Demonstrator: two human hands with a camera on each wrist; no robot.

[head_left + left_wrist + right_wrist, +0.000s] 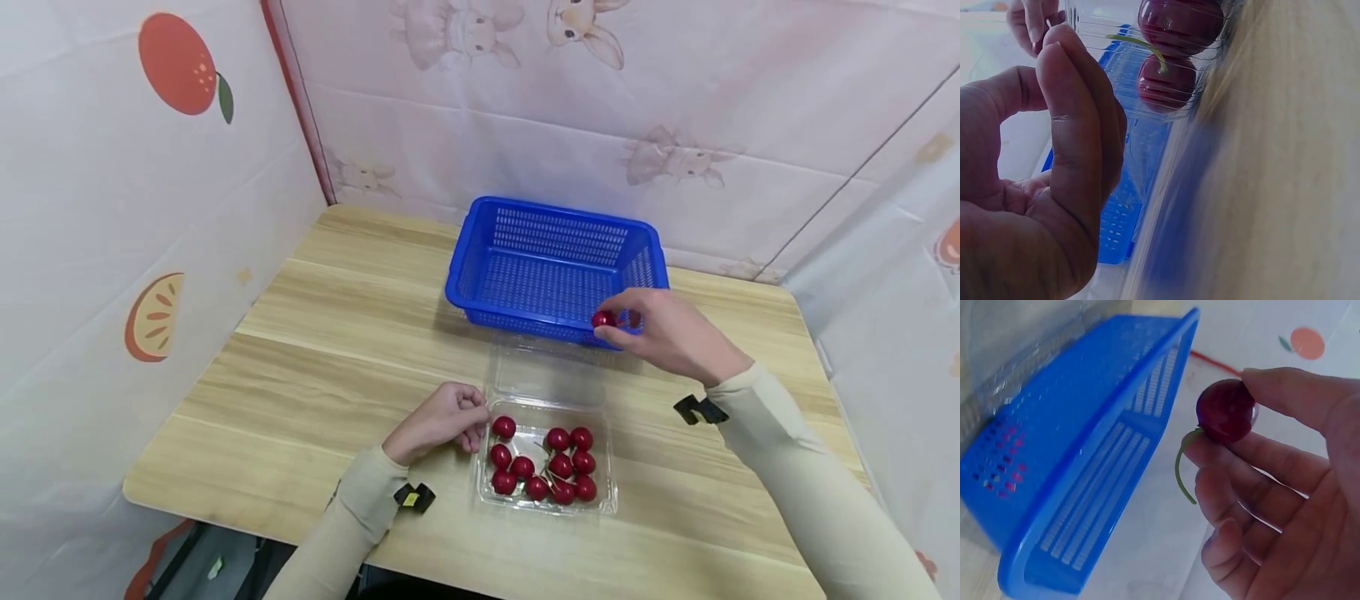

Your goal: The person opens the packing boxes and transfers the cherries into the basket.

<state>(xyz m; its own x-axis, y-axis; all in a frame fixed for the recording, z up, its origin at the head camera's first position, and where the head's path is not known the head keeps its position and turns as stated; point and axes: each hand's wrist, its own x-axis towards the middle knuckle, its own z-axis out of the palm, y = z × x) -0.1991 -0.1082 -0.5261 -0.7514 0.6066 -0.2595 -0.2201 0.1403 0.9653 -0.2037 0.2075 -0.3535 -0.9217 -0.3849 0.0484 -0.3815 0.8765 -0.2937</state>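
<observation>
My right hand (671, 333) pinches a dark red cherry (1227, 411) between thumb and fingers, over the front right rim of the blue plastic basket (555, 320). A green stem (1180, 467) hangs from this cherry. Below the basket lies a clear plastic clamshell box (611, 475), its lid (551, 371) folded back toward the basket. Several cherries (561, 465), some with stems, lie in the box. At the box's left side, my left hand (444, 419) has its fingers curled, with thumb and fingertips pinching the rim.
Reddish spots (1007, 459) show through the holes of the basket's wall. Everything stands on a light wooden table (315, 392). Behind it hangs a printed cloth wall (487, 142), and another wall (97, 250) runs along the left side.
</observation>
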